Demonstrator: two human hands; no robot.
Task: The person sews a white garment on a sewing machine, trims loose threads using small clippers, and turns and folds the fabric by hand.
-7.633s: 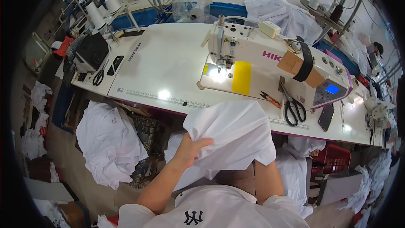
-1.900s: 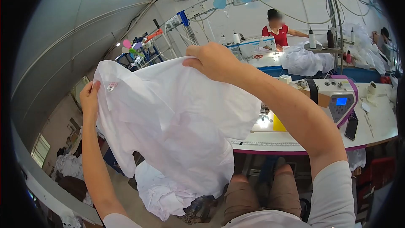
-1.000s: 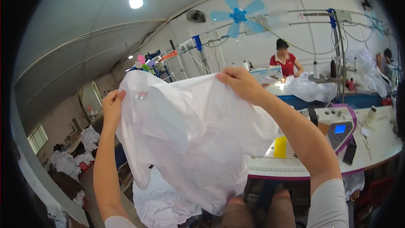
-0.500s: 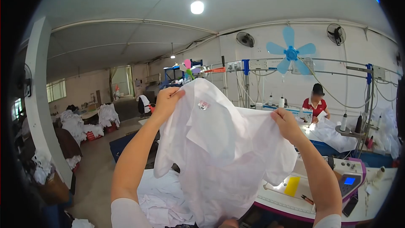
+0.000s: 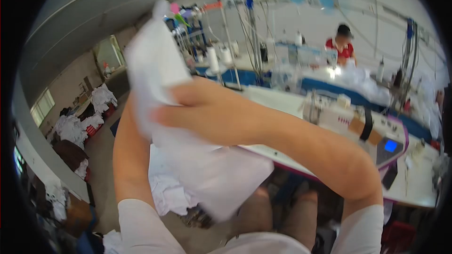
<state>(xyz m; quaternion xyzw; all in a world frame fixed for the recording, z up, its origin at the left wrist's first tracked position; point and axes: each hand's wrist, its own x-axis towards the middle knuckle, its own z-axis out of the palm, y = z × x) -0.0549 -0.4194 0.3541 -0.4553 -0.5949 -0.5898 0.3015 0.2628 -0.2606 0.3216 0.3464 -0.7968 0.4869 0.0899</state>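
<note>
A white shirt [image 5: 212, 169], smeared by motion, hangs in front of me in a bunched, folded-over shape. My right hand [image 5: 193, 110] reaches across to the left with its fingers closed on the cloth. The left forearm [image 5: 132, 174] rises behind the shirt, and my left hand is hidden by the cloth and the right hand, so its fingers do not show. Below the shirt lies a pile of white garments [image 5: 167, 188], close to my lap.
To the right stands a sewing machine [image 5: 343, 117] with a lit blue panel on a white table [image 5: 419, 188]. Thread cones [image 5: 214, 59] stand behind. A co-worker in red [image 5: 340, 47] sits across at another machine. White garment heaps [image 5: 70, 129] lie at left.
The shirt was spread wide between both hands. My right hand has swung left across to the left hand's side, folding the cloth together. The view has tilted downward.
</note>
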